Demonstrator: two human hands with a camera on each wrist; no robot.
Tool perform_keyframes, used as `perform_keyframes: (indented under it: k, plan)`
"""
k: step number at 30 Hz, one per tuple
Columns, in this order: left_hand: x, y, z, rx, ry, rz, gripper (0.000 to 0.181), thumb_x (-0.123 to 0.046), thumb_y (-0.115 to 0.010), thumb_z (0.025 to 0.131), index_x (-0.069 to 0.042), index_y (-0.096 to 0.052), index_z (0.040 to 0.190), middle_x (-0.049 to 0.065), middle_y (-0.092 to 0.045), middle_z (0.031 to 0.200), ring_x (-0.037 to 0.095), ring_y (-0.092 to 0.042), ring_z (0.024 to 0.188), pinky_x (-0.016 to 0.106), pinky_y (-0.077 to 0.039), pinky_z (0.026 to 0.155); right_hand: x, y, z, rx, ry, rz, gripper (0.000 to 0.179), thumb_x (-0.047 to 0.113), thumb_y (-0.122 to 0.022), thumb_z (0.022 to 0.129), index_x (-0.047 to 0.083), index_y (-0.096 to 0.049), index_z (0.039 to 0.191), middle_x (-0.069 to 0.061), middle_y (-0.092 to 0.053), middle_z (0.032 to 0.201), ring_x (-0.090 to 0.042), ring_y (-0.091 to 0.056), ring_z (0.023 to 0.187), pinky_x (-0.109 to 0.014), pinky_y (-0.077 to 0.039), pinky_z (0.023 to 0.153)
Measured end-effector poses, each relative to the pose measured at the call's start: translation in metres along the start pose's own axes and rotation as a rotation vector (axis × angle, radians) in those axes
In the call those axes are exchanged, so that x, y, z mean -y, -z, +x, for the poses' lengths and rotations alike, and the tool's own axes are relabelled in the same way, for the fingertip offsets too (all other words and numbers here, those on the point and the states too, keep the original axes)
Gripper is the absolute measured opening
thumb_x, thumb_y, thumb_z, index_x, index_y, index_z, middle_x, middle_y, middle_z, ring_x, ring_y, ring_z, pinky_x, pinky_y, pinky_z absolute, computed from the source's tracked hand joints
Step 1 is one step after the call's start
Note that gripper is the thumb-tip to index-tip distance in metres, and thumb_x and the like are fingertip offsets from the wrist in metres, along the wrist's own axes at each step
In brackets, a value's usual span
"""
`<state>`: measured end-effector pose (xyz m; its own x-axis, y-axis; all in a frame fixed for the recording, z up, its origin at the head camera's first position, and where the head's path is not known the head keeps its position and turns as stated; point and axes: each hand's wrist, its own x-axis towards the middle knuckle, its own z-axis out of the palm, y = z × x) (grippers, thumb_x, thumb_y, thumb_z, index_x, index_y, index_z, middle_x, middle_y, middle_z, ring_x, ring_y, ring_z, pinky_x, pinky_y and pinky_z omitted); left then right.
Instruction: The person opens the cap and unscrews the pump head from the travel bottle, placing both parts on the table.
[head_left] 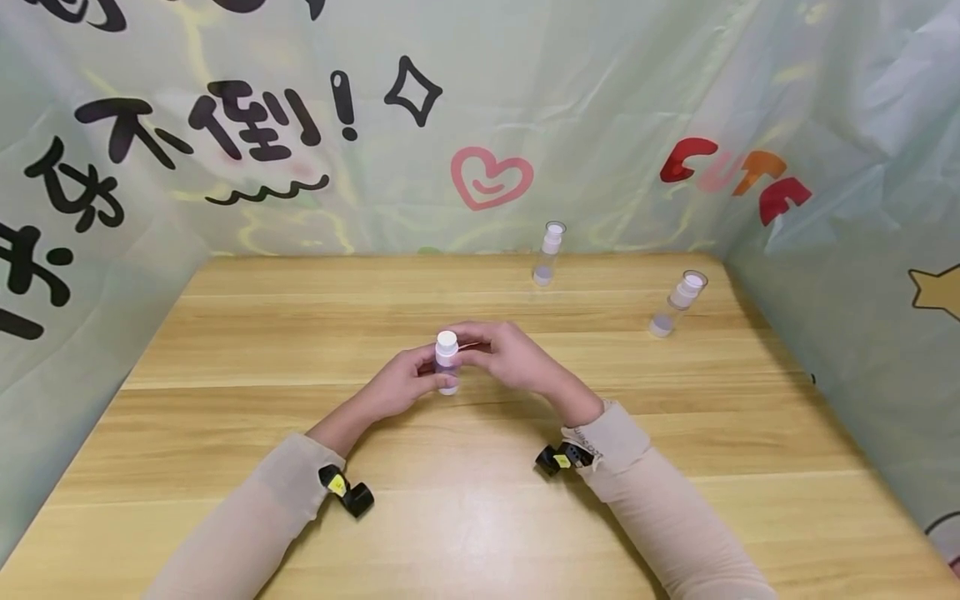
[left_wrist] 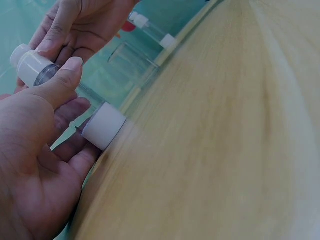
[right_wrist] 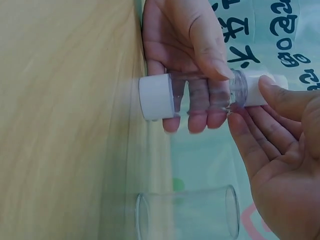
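- Broadly, the bench (head_left: 465,537) spreads pale yellow-brown wood under everything; its grain and seams run from side to side; a bright glare lies on its near middle, and shade follows its right edge.
- Around the bench's middle, a clear bottle (head_left: 447,360) with a white base and white top is held upright between the left hand (head_left: 405,383) and the right hand (head_left: 513,358); whether its base touches the wood, I cannot tell.
- The left fingers curl round the clear body, thumb opposite; the right thumb and fingers pinch the white top.
- A clear cylinder (right_wrist: 187,215) stands on the bench near the held bottle; the wrist views show it best.
- Farther off, a back bottle (head_left: 547,260) stands near the rear edge; a side bottle (head_left: 677,304) stands towards the right edge, well apart from it; both wear clear covers over white tops.
- Behind and to both sides hangs a pale green sheet (head_left: 600,100), creased and shiny; it carries black characters (head_left: 251,121), a pink smiling heart (head_left: 489,188), the coloured word CUTE (head_left: 757,169) and a yellow star (head_left: 939,290).
- Pale sleeves (head_left: 251,512) cover the forearms; black wrist cameras (head_left: 358,500) bear yellow labels.
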<state>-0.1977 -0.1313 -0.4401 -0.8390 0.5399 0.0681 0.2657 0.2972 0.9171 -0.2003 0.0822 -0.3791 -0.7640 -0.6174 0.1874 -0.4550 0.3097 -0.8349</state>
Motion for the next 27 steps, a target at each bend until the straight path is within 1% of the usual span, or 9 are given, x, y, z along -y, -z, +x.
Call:
perform_keyframes:
  k: [4,6,9,12,14,17,20,23,27]
  plan:
    - [-0.001,0.0,0.0,-0.001,0.018,-0.004,0.039,-0.014,-0.069,0.093,-0.002,-0.06,0.129,0.015,-0.064,0.123,0.026,-0.061,0.11,0.042,-0.051,0.094,-0.001,0.004,0.0,-0.003,-0.024,0.023,0.037,0.006,-0.068,0.091,0.006,-0.064,0.128,-0.007,-0.068,0.118,-0.018,-0.064,0.109,-0.031,-0.052,0.093]
    - [-0.004,0.0,-0.001,0.0,0.028,-0.003,0.039,-0.012,-0.069,0.093,-0.001,-0.06,0.129,0.016,-0.064,0.123,0.026,-0.061,0.111,0.042,-0.051,0.094,0.0,0.005,0.0,-0.005,-0.033,0.037,0.039,0.007,-0.069,0.09,0.005,-0.063,0.128,-0.008,-0.069,0.117,-0.019,-0.064,0.109,-0.033,-0.052,0.093]
    - [-0.018,0.0,-0.005,0.005,0.033,-0.009,0.038,-0.011,-0.068,0.093,0.0,-0.06,0.128,0.018,-0.064,0.122,0.026,-0.062,0.109,0.041,-0.052,0.093,0.002,0.006,0.0,-0.01,-0.038,0.045,0.041,0.008,-0.071,0.089,0.004,-0.063,0.128,-0.008,-0.069,0.116,-0.018,-0.064,0.108,-0.034,-0.053,0.093]
    - [-0.029,0.0,-0.009,0.007,0.008,-0.002,0.034,-0.012,-0.067,0.094,0.002,-0.06,0.124,0.019,-0.065,0.119,0.024,-0.062,0.104,0.037,-0.053,0.09,0.005,0.004,0.0,-0.036,-0.032,0.023,0.043,0.01,-0.074,0.087,0.002,-0.062,0.128,-0.008,-0.068,0.118,-0.018,-0.064,0.107,-0.033,-0.053,0.093]
    - [-0.032,0.0,-0.009,0.005,-0.003,-0.001,0.033,-0.012,-0.067,0.094,0.002,-0.061,0.123,0.02,-0.065,0.117,0.024,-0.063,0.102,0.036,-0.053,0.089,0.008,0.001,0.0,-0.07,-0.029,-0.003,0.045,0.013,-0.076,0.086,0.002,-0.063,0.127,-0.008,-0.067,0.119,-0.017,-0.064,0.106,-0.031,-0.052,0.094]
    - [-0.026,0.0,-0.007,0.002,-0.006,-0.002,0.034,-0.01,-0.067,0.094,0.002,-0.06,0.125,0.02,-0.065,0.118,0.024,-0.063,0.102,0.035,-0.054,0.088,0.015,-0.006,0.0,-0.143,-0.04,-0.045,0.045,0.018,-0.078,0.085,0.002,-0.064,0.125,-0.006,-0.068,0.117,-0.017,-0.064,0.105,-0.027,-0.052,0.093]
    - [-0.014,0.0,-0.002,0.001,0.008,-0.01,0.035,-0.007,-0.067,0.093,0.001,-0.059,0.127,0.018,-0.065,0.119,0.024,-0.064,0.103,0.035,-0.055,0.087,0.019,-0.015,-0.001,-0.216,-0.06,-0.081,0.043,0.021,-0.08,0.084,0.004,-0.065,0.121,-0.004,-0.069,0.112,-0.016,-0.065,0.103,-0.027,-0.053,0.091]
    - [-0.004,-0.001,0.001,-0.006,-0.003,-0.008,0.036,-0.008,-0.068,0.093,0.0,-0.06,0.127,0.015,-0.065,0.121,0.023,-0.064,0.104,0.034,-0.055,0.087,0.021,-0.024,-0.001,-0.27,-0.072,-0.107,0.041,0.021,-0.081,0.082,0.005,-0.067,0.117,-0.003,-0.07,0.107,-0.017,-0.067,0.099,-0.033,-0.055,0.088]
    - [0.001,0.0,0.001,-0.012,-0.026,0.002,0.039,-0.013,-0.07,0.092,-0.004,-0.061,0.128,0.01,-0.065,0.123,0.02,-0.063,0.106,0.034,-0.054,0.089,0.021,-0.033,-0.001,-0.314,-0.074,-0.153,0.037,0.02,-0.082,0.081,0.006,-0.067,0.112,-0.003,-0.071,0.104,-0.018,-0.068,0.096,-0.04,-0.057,0.083]
